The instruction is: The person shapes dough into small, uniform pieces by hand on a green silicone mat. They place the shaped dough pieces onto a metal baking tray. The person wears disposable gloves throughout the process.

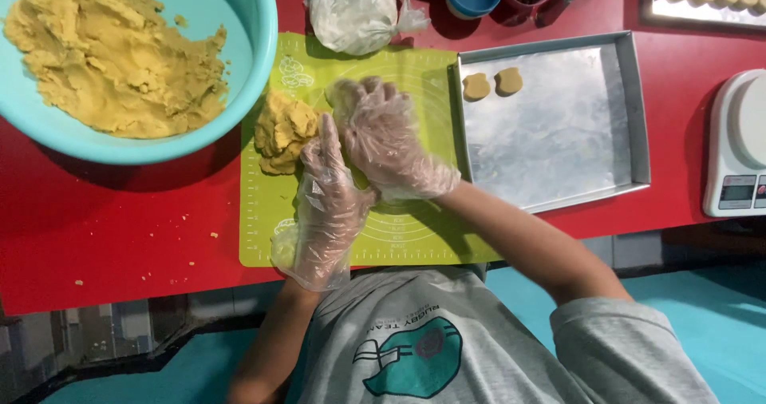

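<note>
Yellow dough lump (283, 131) sits on the green mat (415, 240) just left of both gloved hands, nearest the left hand (323, 204), whose flat open palm meets the cupped right hand (387, 140), apparently pressing a hidden piece.

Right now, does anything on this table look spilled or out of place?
Only small things: yellow dough crumbs lie scattered on the red table left of the green mat. The metal tray sits slightly askew. Both gloved hands press together over the mat.

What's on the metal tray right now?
Two small shaped dough pieces sit at the far left corner of the tray; the rest shows bare metal. Nothing there is covered.
</note>
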